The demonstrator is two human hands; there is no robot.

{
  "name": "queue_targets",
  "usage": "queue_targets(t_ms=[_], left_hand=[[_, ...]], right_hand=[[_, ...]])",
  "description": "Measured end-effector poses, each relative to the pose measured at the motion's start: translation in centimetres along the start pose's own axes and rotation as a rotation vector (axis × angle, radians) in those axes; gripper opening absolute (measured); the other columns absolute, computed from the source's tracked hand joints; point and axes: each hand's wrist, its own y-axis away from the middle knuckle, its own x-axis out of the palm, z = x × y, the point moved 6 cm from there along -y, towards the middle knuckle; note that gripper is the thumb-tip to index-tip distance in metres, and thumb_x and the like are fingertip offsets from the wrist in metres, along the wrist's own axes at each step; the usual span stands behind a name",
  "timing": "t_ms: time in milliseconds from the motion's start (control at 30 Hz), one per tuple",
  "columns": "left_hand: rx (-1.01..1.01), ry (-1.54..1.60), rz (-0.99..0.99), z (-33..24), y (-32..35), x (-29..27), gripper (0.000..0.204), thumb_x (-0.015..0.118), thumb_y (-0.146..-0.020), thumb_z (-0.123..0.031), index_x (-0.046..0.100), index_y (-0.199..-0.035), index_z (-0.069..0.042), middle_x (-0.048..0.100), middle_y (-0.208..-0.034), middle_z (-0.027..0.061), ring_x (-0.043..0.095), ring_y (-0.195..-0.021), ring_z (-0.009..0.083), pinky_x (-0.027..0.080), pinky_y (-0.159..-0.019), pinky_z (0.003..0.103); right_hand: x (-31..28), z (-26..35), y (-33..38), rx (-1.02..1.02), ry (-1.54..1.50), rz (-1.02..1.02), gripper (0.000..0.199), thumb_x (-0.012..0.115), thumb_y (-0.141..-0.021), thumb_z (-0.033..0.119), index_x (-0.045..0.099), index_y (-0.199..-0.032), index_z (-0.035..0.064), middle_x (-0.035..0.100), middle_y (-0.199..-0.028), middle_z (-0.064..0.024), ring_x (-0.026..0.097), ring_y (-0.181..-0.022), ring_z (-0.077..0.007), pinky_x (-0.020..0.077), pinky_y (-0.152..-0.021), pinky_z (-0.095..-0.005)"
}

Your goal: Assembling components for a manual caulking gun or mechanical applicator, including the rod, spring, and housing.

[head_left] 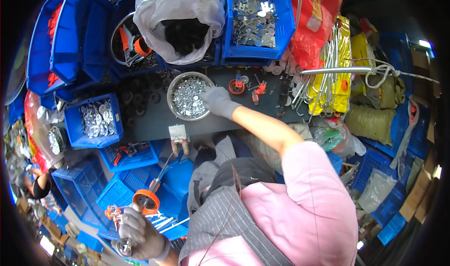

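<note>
My right hand (218, 102), in a grey glove, reaches over the right rim of a round metal bowl (171, 110) full of small shiny metal pieces (189, 96). Its fingers are drawn together at the pieces; whatever is between the fingertips is hidden. Low on the left, my gloved left hand (137, 232) is wrapped round an assembly with an orange ring-shaped part (146, 202) and a thin metal rod pointing up. Other small orange and metal parts show beside those fingers. A metal block fixture (178, 134) stands at the bench's near edge, between the hands.
Blue bins of metal parts (255, 15) and a white sack (180, 24) line the back. A blue bin of washer-like parts (98, 118) stands left of the bowl. Orange parts (258, 92) lie to its right, before bent metal rods (323, 78). Blue crates (82, 186) stand below.
</note>
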Motion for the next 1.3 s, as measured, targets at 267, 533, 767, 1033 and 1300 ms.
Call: queue_targets(t_ms=[267, 533, 767, 1033, 1300], left_hand=[[0.071, 0.242, -0.189, 0.0, 0.2, 0.6, 0.045, 0.061, -0.104, -0.046, 0.047, -0.086, -0.007, 0.044, -0.1, 0.0129, 0.041, -0.111, 0.0267, 0.026, -0.123, 0.049], [0.065, -0.11, -0.407, -3.2, 2.1, -2.3, 0.044, 0.046, -0.109, -0.043, 0.045, -0.085, -0.007, 0.044, -0.102, 0.0145, 0.041, -0.111, 0.0309, 0.026, -0.12, 0.052], [0.104, -0.162, -0.556, -3.3, 0.7, -1.5, 0.038, 0.044, -0.108, -0.034, 0.045, -0.082, -0.006, 0.036, -0.093, 0.0099, 0.036, -0.097, 0.0265, 0.032, -0.106, 0.05], [0.109, -0.144, -0.238, -2.0, -1.5, 1.7, 0.041, 0.05, -0.106, -0.036, 0.038, -0.072, -0.016, 0.032, -0.078, 0.0017, 0.03, -0.081, 0.018, 0.033, -0.092, 0.043], [0.167, -0.204, -0.501, -2.3, 1.6, -2.1, 0.055, 0.054, -0.107, -0.035, 0.057, -0.147, 0.002, 0.044, -0.087, 0.0022, 0.04, -0.086, 0.0192, 0.039, -0.096, 0.044]], right_hand=[[6.0, 2.1, -7.1, 0.005, 0.136, 0.158, 0.03, 0.069, -0.097, 0.012, 0.079, -0.125, 0.0107, 0.076, -0.122, -0.0143, 0.079, -0.107, -0.0316, 0.0653, -0.085, -0.0451], [0.5, -1.3, -1.2, 0.233, -1.139, -0.207, 0.016, 0.067, -0.092, 0.021, 0.072, -0.102, 0.0089, 0.074, -0.104, -0.0161, 0.074, -0.103, -0.033, 0.0595, -0.091, -0.0502], [-4.8, -11.7, 9.0, 0.39, -2.219, -0.41, 0.012, 0.059, -0.09, 0.022, 0.063, -0.092, 0.0112, 0.071, -0.095, -0.0122, 0.069, -0.082, -0.0297, 0.0537, -0.071, -0.041], [-0.5, -27.9, 10.6, 1.031, -0.315, -0.583, 0.054, 0.071, -0.098, 0.051, 0.078, -0.114, 0.0006, 0.082, -0.107, -0.023, 0.08, -0.106, -0.0396, 0.061, -0.087, -0.0523], [1.1, -33.6, 9.3, 1.087, -0.06, -0.436, 0.071, 0.063, -0.101, 0.061, 0.059, -0.154, 0.0132, 0.072, -0.142, -0.0256, 0.073, -0.123, -0.0474, 0.0597, -0.102, -0.0562]])
